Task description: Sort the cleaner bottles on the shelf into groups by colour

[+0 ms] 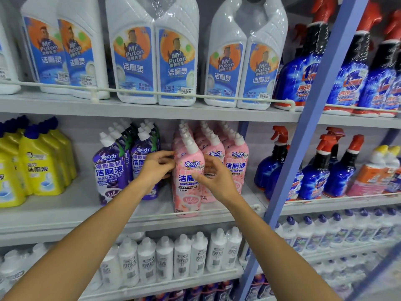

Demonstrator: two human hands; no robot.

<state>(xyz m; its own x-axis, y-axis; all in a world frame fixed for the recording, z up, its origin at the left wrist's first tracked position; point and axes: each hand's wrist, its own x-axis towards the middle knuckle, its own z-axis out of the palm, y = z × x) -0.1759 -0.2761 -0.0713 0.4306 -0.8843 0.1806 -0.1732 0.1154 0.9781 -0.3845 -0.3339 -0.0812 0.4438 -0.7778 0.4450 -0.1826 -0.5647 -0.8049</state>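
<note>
Both hands are on the front pink bottle (187, 202), which stands upright on the middle shelf (65, 206) just behind the rail (152, 214). The left hand (157, 166) is curled round its left side, and the right hand (213, 178) has its fingers curled over the label on the right. The bottle heads the pink rows (236, 162); purple bottles (108, 172) are just beside on the left, and yellow bottles (41, 168) are further left, across a gap.

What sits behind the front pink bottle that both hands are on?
A row of more pink bottles stands behind the front pink bottle; only their white caps and shoulders show. Their bodies are covered, so the count is unclear.
</note>
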